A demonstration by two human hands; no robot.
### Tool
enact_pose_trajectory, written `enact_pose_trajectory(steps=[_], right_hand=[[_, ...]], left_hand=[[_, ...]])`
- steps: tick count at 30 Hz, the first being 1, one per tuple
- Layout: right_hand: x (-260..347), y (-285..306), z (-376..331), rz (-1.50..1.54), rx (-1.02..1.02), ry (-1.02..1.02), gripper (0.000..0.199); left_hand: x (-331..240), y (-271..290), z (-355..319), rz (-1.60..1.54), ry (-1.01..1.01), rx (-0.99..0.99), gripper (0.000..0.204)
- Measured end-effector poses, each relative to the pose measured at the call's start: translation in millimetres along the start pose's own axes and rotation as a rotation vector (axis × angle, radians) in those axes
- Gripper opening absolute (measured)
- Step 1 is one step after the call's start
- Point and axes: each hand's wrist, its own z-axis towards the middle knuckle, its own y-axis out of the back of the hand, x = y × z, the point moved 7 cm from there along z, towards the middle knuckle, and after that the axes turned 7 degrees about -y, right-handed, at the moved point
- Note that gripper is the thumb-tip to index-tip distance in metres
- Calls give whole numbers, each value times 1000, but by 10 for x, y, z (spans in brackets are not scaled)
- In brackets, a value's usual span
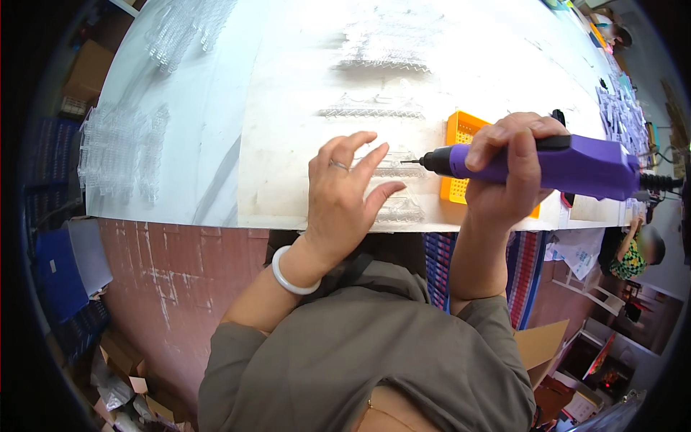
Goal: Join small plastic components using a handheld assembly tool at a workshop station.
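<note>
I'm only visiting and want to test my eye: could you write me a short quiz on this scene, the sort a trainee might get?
1. Which hand holds the purple power tool?
2. True or false: the yellow basket lies to the left of the left hand.
3. The pieces heaped at the left of the white table are: A, black; B, clear; C, red.

Key:
1. The right hand.
2. False; the basket lies to its right.
3. B, clear.
</note>
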Motion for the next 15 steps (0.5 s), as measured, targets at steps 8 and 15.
enact_pose_trajectory(steps=[8,15], right_hand=[[104,-57,-21,110,92,37,20],[72,-70,-80,77,140,-17,26]], left_hand=[[131,-148,38,-296,97,28,19],[-28,-102,47,-95,-65,27,13]])
